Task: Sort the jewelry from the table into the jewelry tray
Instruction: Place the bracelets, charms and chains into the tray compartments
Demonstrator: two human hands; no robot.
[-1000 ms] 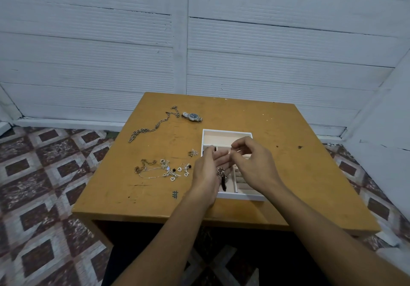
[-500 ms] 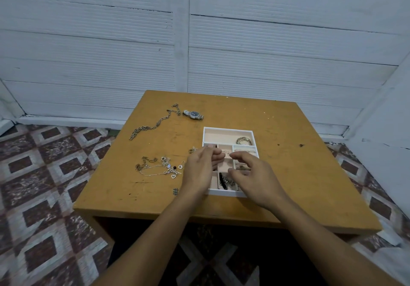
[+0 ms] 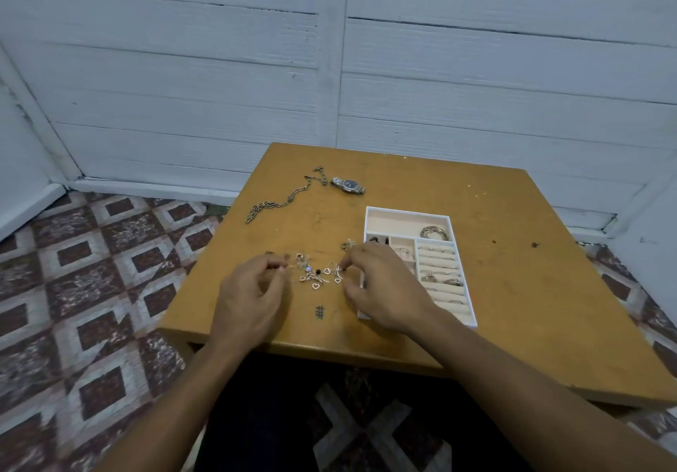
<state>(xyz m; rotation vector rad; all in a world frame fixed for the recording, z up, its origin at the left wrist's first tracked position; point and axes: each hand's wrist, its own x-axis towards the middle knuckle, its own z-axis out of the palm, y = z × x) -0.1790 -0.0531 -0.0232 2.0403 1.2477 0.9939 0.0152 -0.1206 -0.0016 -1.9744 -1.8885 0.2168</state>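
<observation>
A white jewelry tray [image 3: 407, 211] lies on the right half of the wooden table [image 3: 513, 288], with bangles [image 3: 434, 232] in its far compartment and rings [image 3: 441, 276] in the padded rolls. Left of the tray sits a pile of small jewelry [image 3: 315, 277]: heart pendants, earrings and a thin silver chain. My left hand [image 3: 252, 292] pinches the thin chain at the pile's left side. At the pile's right side, my right hand [image 3: 383, 288] pinches a small heart piece and covers the tray's near-left corner.
A wristwatch [image 3: 348, 185] and a long linked chain [image 3: 282, 200] lie at the far left of the table. A small piece [image 3: 347, 245] rests by the tray's left wall. A white plank wall stands behind, and patterned floor tiles spread to the left.
Both hands have left the tray and moved left to the pile of small jewelry on the table. The tray's compartments, covered a second ago, now show.
</observation>
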